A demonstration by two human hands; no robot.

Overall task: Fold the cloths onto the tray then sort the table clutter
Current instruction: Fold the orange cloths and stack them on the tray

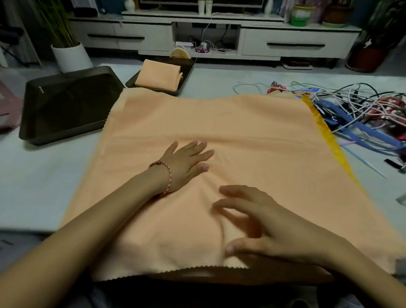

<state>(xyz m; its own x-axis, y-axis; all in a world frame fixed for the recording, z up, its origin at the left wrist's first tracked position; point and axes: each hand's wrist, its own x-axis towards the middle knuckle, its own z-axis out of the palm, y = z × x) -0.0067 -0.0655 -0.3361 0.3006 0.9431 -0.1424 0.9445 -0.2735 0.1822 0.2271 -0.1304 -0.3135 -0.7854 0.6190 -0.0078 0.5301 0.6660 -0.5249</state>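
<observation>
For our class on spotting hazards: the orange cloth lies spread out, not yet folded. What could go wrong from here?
1. A yellow cloth peeks from under the orange cloth along its right edge; a fold may gather both.
2. The tangled cables lie right beside that edge and could get dragged along.
3. The near edge overhangs the table; it might slide.

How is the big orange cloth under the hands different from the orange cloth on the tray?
The big cloth lies spread open on the table; the folded cloth is a small thick rectangle in the dark tray. The left hand rests flat on the big cloth, with the right hand over it; nothing touches the folded cloth. Both are the same peach-orange colour.
</observation>
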